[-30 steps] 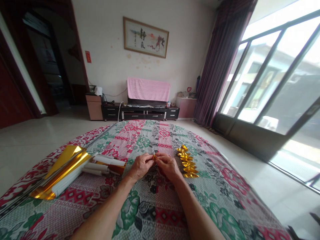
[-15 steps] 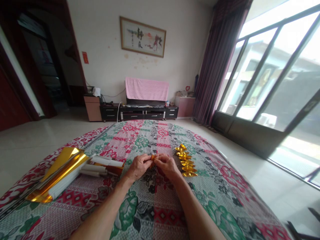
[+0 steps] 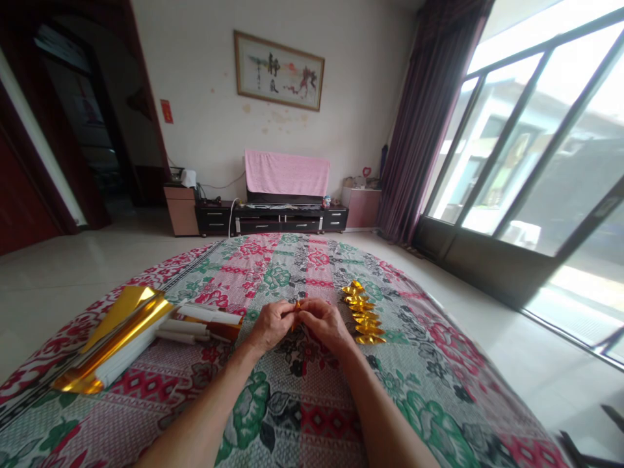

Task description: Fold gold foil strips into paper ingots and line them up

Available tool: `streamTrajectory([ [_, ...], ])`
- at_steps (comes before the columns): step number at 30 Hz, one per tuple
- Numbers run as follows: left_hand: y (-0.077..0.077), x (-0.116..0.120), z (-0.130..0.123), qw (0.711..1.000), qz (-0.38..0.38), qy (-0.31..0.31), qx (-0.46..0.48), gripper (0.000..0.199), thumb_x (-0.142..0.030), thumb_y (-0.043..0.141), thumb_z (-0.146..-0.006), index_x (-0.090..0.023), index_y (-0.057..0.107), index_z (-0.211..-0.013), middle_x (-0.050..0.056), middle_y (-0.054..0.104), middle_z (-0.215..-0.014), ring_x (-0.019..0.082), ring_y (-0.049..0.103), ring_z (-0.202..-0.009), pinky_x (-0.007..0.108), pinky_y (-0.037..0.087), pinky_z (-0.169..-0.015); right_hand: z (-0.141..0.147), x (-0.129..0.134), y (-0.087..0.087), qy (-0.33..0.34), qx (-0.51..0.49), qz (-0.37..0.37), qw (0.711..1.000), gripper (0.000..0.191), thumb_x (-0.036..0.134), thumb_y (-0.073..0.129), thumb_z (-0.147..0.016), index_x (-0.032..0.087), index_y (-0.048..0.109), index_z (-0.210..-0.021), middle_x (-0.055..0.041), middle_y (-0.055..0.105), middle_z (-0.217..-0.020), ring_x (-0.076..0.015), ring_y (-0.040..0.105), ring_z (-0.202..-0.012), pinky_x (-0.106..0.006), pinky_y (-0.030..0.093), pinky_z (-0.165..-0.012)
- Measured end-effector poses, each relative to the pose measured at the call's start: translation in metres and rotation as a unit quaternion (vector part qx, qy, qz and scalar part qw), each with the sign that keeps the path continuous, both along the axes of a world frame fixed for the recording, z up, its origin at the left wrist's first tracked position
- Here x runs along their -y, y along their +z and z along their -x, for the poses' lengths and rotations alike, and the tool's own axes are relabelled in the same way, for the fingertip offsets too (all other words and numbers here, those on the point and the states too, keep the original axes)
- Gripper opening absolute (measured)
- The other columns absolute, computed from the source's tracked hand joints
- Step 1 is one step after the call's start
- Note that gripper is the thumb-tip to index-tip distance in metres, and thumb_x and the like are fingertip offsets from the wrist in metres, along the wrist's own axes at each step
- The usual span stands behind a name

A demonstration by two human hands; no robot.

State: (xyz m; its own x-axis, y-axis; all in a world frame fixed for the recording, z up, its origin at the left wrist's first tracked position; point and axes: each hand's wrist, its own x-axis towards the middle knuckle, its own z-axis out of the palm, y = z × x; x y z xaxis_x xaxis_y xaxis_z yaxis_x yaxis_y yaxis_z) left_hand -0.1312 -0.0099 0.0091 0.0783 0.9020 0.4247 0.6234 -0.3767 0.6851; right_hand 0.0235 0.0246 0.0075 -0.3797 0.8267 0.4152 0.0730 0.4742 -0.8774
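Note:
Over the middle of the patterned tablecloth (image 3: 277, 278), my left hand (image 3: 273, 325) and my right hand (image 3: 322, 322) meet, fingers pinched together. Between their fingertips is a small piece of gold foil paper (image 3: 297, 308), mostly covered by the fingers, so its exact shape is hidden. Just right of my right hand runs a row of several folded gold paper ingots (image 3: 366, 320), pointed at both ends. Left of my left hand lie rolled white-backed papers (image 3: 207, 314), beside a larger stack of gold foil sheets (image 3: 127, 325), curled at the edges.
Beyond the table's far edge stands a low black TV cabinet (image 3: 273, 224), its screen draped with a pink cloth (image 3: 286, 172). A purple curtain (image 3: 414, 130) and glass doors (image 3: 526, 149) are at the right. An open doorway (image 3: 92, 130) is at the left.
The fingers of my right hand have shifted slightly around the gold foil piece, which now shows a thin upright edge. Both hands stay in the same place.

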Motion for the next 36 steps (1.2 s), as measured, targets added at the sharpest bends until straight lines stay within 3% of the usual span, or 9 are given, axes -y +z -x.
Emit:
streamTrajectory([
  [5, 0.003, 0.002, -0.001, 0.999, -0.007, -0.004, -0.036, 0.023, -0.021, 0.046, -0.08, -0.018, 0.069, -0.081, 0.003, 0.063, -0.072, 0.013, 0.055, -0.068, 0.022, 0.04, -0.064, -0.001, 0.003, 0.006, -0.001, 0.012, -0.047, 0.999, 0.015, 0.025, 0.057, -0.075, 0.02, 0.07, -0.079, -0.0051, 0.066, -0.095, -0.0167, 0.06, -0.091, -0.028, 0.047, -0.081],
  [10, 0.004, 0.002, -0.003, 0.999, -0.015, -0.003, -0.05, 0.022, -0.02, 0.047, -0.079, -0.018, 0.069, -0.08, 0.004, 0.061, -0.071, 0.013, 0.054, -0.067, 0.022, 0.039, -0.064, -0.001, 0.002, 0.006, -0.013, 0.002, -0.048, 0.999, 0.015, 0.025, 0.057, -0.074, 0.02, 0.071, -0.076, -0.0054, 0.067, -0.093, -0.0164, 0.061, -0.088, -0.028, 0.048, -0.079],
  [22, 0.002, 0.002, -0.003, 0.999, -0.008, -0.018, -0.034, 0.022, -0.024, 0.048, -0.08, -0.018, 0.069, -0.081, 0.003, 0.061, -0.071, 0.012, 0.053, -0.066, 0.022, 0.04, -0.064, -0.002, -0.003, -0.003, 0.016, -0.035, 0.045, 0.998, 0.017, 0.033, 0.061, -0.071, 0.017, 0.066, -0.066, -0.0034, 0.066, -0.089, -0.0154, 0.06, -0.08, -0.025, 0.048, -0.072],
  [36, 0.003, 0.005, -0.003, 0.999, 0.017, -0.035, -0.009, 0.023, -0.024, 0.049, -0.079, -0.018, 0.07, -0.084, 0.002, 0.06, -0.071, 0.013, 0.053, -0.069, 0.021, 0.039, -0.064, -0.004, -0.005, -0.004, 0.032, -0.038, 0.076, 0.996, 0.019, 0.034, 0.062, -0.069, 0.016, 0.062, -0.063, -0.0016, 0.064, -0.083, -0.0131, 0.057, -0.074, -0.022, 0.045, -0.069],
])
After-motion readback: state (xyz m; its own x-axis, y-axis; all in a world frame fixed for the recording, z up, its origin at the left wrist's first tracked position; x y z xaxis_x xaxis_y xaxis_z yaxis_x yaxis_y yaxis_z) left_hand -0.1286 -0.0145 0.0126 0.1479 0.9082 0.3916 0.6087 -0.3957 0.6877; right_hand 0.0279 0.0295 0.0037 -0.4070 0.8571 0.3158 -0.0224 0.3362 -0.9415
